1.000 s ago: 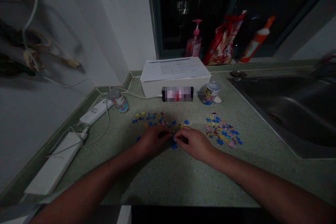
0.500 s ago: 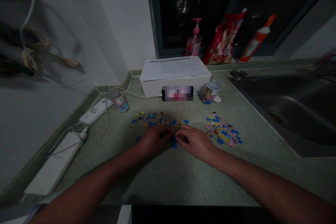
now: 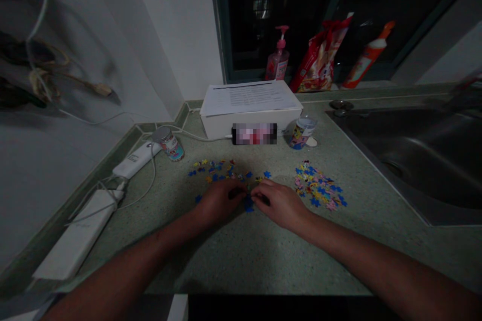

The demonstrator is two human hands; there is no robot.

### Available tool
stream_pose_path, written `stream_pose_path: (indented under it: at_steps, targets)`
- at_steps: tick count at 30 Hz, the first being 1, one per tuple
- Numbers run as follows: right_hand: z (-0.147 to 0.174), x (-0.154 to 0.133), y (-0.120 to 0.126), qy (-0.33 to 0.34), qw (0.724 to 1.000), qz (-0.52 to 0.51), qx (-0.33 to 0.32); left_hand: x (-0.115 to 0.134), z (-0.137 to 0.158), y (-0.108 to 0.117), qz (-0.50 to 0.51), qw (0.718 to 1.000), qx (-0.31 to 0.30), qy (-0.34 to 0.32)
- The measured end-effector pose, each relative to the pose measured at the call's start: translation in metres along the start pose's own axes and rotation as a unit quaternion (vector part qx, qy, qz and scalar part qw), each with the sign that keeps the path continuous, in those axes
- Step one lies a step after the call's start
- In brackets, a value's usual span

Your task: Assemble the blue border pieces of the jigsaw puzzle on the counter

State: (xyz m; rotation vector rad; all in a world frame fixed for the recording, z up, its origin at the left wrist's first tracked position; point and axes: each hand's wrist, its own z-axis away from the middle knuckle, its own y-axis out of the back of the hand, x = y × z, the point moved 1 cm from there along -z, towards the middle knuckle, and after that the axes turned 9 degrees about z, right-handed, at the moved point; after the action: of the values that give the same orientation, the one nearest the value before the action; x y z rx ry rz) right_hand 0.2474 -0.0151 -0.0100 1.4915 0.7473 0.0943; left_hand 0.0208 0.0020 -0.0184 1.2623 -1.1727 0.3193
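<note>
My left hand [image 3: 222,198] and my right hand [image 3: 280,203] meet over the middle of the counter, fingertips almost touching. Each has thumb and fingers pinched at the edges of small blue puzzle pieces [image 3: 249,204], which lie partly covered by the fingertips. Behind the hands are scattered loose puzzle pieces [image 3: 216,165], mostly blue and yellow. One blue piece [image 3: 198,199] lies left of my left hand. To the right of my right hand spreads a heap of mixed blue, yellow and pink puzzle pieces [image 3: 318,185].
A phone [image 3: 254,134] leans on a white box [image 3: 214,124] with papers on top. A clear jar [image 3: 302,133] stands at its right, a lidded jar [image 3: 169,144] at its left. Power strips [image 3: 81,233] with cables line the left side; a sink [image 3: 414,160] is at the right.
Both hands stay pinched in the same place over the blue pieces. The view has shifted only very slightly; nothing else has visibly moved.
</note>
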Motion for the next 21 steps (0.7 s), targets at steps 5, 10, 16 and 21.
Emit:
stream_pose_path:
  at_steps: [5, 10, 16, 21]
  targets:
    - [0.0008, 0.0012, -0.0018, 0.001, 1.000, 0.001, 0.005, 0.0040, 0.0000, 0.0008, -0.004, 1.000, -0.001, 0.007]
    - [0.0010, -0.0007, 0.0002, -0.006, 1.000, 0.001, 0.000, 0.0043, 0.0000, 0.0011, -0.007, 1.000, -0.001, 0.006]
    - [0.0008, -0.0036, 0.0035, -0.011, 1.000, 0.009, -0.012, 0.0064, -0.0002, 0.0020, -0.017, 1.000, -0.005, 0.016]
    - [0.0015, -0.0050, 0.0039, -0.018, 1.000, 0.008, -0.017, 0.0059, -0.0014, 0.0007, -0.023, 0.999, -0.014, 0.020]
